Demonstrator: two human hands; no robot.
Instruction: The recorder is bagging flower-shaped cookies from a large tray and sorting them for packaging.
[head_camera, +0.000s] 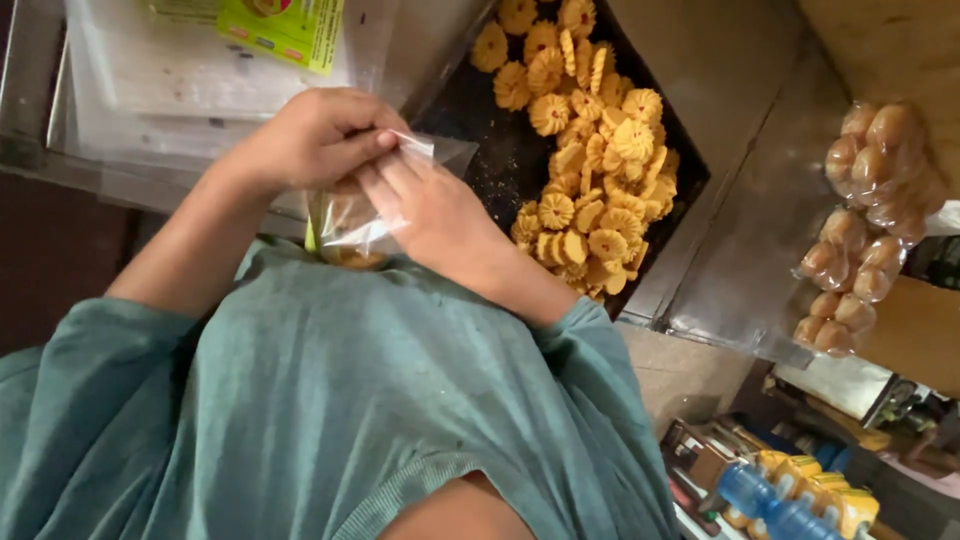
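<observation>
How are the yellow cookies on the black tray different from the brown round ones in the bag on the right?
The yellow cookies are flat, ridged and flower-shaped; the brown snacks are smooth and rounded. The yellow cookies lie loose on the black tray; the brown snacks are sealed inside a clear bag. Both sit heaped in piles.

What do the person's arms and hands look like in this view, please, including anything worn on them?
Both hands, the left hand and the right hand, are bare, with no gloves, rings or watch visible. The forearms are uncovered. Loose sleeves of a muted green-grey knit shirt end around the elbows, with a ribbed hem at the bottom.
</observation>
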